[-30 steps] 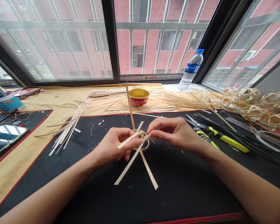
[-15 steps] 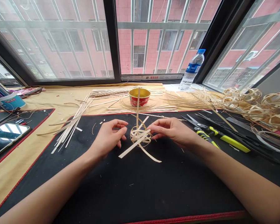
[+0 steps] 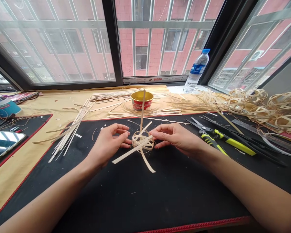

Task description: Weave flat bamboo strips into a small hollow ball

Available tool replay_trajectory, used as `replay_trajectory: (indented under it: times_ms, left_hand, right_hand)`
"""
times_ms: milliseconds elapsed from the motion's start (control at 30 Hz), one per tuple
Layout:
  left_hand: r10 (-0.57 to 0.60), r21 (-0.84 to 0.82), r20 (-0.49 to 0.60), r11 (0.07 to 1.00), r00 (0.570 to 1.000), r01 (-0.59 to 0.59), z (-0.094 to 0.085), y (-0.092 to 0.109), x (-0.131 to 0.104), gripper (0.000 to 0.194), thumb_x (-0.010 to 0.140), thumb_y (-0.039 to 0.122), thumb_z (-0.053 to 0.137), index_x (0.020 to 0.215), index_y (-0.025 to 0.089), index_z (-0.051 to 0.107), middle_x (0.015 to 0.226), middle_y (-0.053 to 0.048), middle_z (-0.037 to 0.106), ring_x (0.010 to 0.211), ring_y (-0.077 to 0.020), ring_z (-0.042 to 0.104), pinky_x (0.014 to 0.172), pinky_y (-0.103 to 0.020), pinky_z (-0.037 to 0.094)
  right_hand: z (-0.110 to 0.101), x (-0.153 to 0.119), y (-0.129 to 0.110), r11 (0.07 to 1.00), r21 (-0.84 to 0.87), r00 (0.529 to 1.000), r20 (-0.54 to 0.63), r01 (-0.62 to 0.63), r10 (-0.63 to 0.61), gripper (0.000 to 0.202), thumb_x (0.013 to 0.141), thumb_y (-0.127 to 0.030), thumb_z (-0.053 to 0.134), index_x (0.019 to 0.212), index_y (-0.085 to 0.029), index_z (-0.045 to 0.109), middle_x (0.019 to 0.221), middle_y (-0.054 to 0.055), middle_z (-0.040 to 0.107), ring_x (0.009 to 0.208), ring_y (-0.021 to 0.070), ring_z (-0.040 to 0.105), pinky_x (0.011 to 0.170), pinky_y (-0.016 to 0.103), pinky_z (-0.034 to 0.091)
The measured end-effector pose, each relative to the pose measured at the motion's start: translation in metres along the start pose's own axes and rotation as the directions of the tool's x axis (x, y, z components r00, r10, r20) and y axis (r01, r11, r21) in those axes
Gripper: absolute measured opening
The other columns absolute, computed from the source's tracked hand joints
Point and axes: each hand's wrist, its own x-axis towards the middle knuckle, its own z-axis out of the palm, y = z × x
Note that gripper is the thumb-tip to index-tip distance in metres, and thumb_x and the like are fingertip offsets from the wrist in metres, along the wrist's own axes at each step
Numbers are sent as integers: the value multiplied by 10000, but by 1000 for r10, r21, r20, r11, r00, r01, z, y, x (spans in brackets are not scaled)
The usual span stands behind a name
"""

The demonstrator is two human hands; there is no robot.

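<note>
A small round weave of pale strips (image 3: 143, 141) stands on the black mat (image 3: 140, 194), with loose strip ends sticking out up, toward the front and to the lower left. On its right side, my right hand (image 3: 168, 135) pinches the edge of the weave between thumb and fingers. My left hand (image 3: 111, 139) is at the left side, fingers curved and a little apart, fingertips close to the weave; no strip shows between its thumb and index finger.
Behind the weave is a red and gold bowl (image 3: 142, 100). Loose strips (image 3: 71, 129) lie at left. Scissors (image 3: 205, 129) and yellow-handled pliers (image 3: 240, 145) lie at right, near woven balls (image 3: 285, 103). A water bottle (image 3: 196, 71) stands by the window.
The weave has turned a little, its front strip end swinging left. My left hand's fingertips are nearer to it. The whole view has shifted slightly.
</note>
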Motion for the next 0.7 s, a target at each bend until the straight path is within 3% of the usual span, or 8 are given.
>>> replay_trajectory:
  times_ms: [100,200,333,467,600,700]
  left_hand:
    - [160,164,-3,974,987,-158,-5,-2,-1,240,692,219,734,873,122,609,832,-47,626,772,-167,630,687,-269,520]
    - [248,182,160,944,955,-276,-9,-1,-2,361,614,286,795,895,146,616,825,-26,611,771,-160,598,703,-267,488]
    - [358,57,363,913,860,-404,-12,3,-3,446,624,309,803,1007,194,605,850,3,584,802,-135,574,703,-223,465]
    - [514,5,370,832,774,-555,-15,9,-6,327,642,286,794,928,200,662,725,31,572,700,-101,531,673,-193,440]
    - [526,29,260,834,809,-551,-16,11,-8,137,728,306,709,787,182,706,743,-23,652,698,-136,570,633,-214,458]
    - [496,-29,215,864,841,-502,-17,8,-4,143,772,313,675,717,188,718,735,-28,677,695,-132,581,626,-204,459]
  right_hand:
    - [-1,3,3,999,40,1000,-28,4,-3,264,756,-383,715,802,-129,660,877,52,670,848,136,617,688,235,548]
    - [-2,5,6,996,84,999,-50,12,-8,259,742,-377,726,792,-131,658,858,46,654,825,127,604,670,231,552]
    - [-3,5,7,993,115,999,-49,14,-8,257,713,-366,749,778,-134,660,823,29,638,792,115,599,640,211,547]
    - [-3,5,6,992,122,998,-65,22,-14,239,715,-348,751,775,-135,659,836,33,645,784,111,603,625,197,539]
    - [-4,7,6,989,148,998,-59,2,7,250,705,-349,767,771,-138,650,859,47,665,811,133,635,660,217,549]
    - [-6,9,7,983,183,999,-47,-7,16,263,685,-346,788,745,-136,642,863,50,673,805,134,646,693,233,559]
